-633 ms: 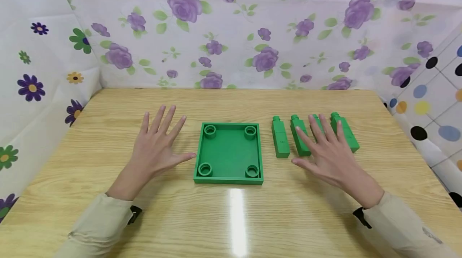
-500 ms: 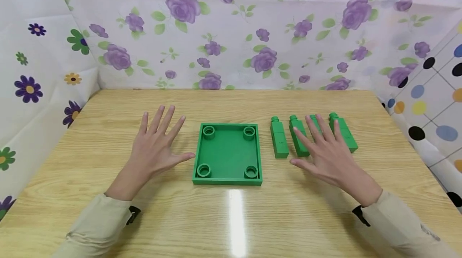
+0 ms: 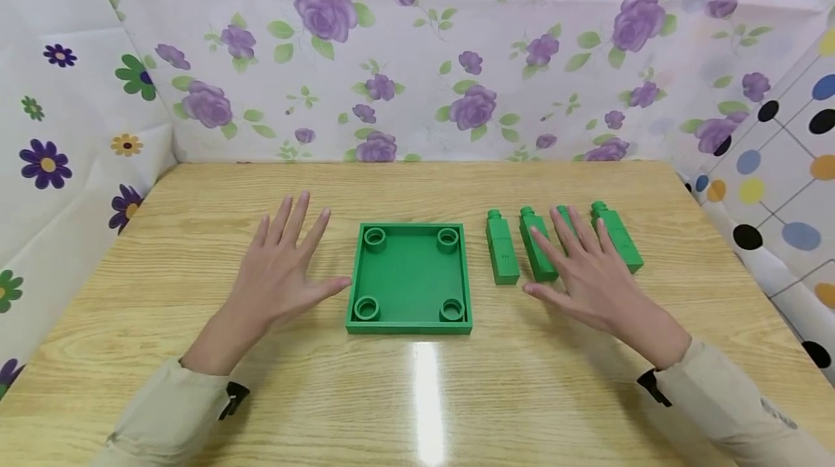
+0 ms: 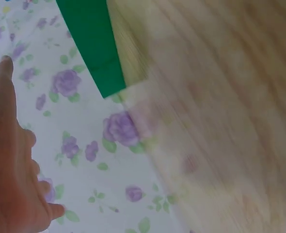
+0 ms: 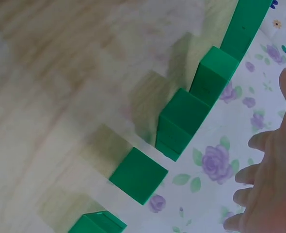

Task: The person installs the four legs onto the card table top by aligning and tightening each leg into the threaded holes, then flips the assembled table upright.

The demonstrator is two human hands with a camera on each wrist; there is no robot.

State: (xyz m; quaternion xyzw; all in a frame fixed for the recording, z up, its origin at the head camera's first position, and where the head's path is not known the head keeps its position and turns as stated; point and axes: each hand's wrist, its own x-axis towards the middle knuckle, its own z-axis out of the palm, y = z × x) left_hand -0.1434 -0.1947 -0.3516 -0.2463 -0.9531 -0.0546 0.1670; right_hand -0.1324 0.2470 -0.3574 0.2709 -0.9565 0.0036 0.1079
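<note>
In the head view a square green tray-like base (image 3: 414, 275) lies on the table, with a raised rim and a round socket in each corner. To its left my left hand (image 3: 277, 275) is held with fingers spread, the thumb tip close to the base's left edge. Right of the base lie several green block legs with round knobs, among them the nearest leg (image 3: 502, 249) and the far right leg (image 3: 616, 235). My right hand (image 3: 596, 275) has its fingers spread over the others and partly hides them. Neither hand holds anything. In the right wrist view, leg ends (image 5: 138, 175) show beside the hand.
The wooden table (image 3: 326, 402) meets a rose-patterned cloth (image 3: 417, 54) at the back. A flowered cloth (image 3: 85, 119) hangs at the left and a dotted one (image 3: 783, 184) at the right.
The whole head view shifts slightly left. My left hand turns a little, its little finger now closer to the ring finger. The base and legs stay in place.
</note>
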